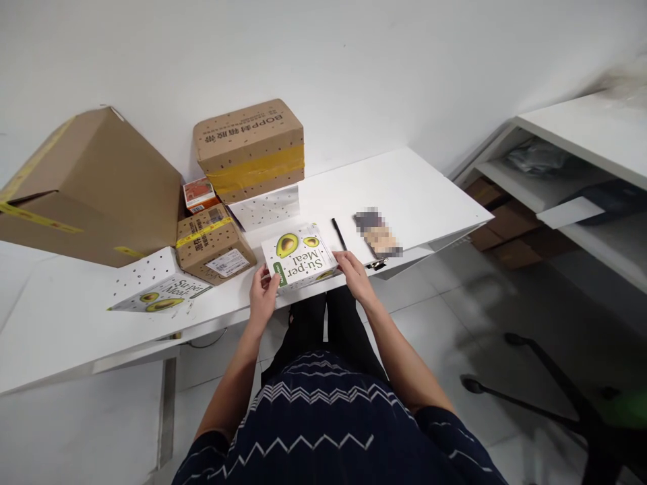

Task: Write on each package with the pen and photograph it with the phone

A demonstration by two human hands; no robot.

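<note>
A white box with avocado pictures and "Su-per Meal" lettering (298, 254) lies at the front edge of the white table (394, 182). My left hand (263, 291) grips its left front corner, fingers curled against the side. At the right end of the same box, my right hand (354, 273) holds the corner with its fingers. Just beyond the right hand lies a black pen (338, 234). Further right is a flat, pixelated object (378, 232), with a small metal clip at its near edge.
Left of the hands stand a second avocado box (156, 283), a small taped carton (215, 246) and a large cardboard box (116, 195). Behind, a BOPP carton (253, 151) rests on a white box. A shelf unit (586, 135) and black chair base (550, 397) are at right.
</note>
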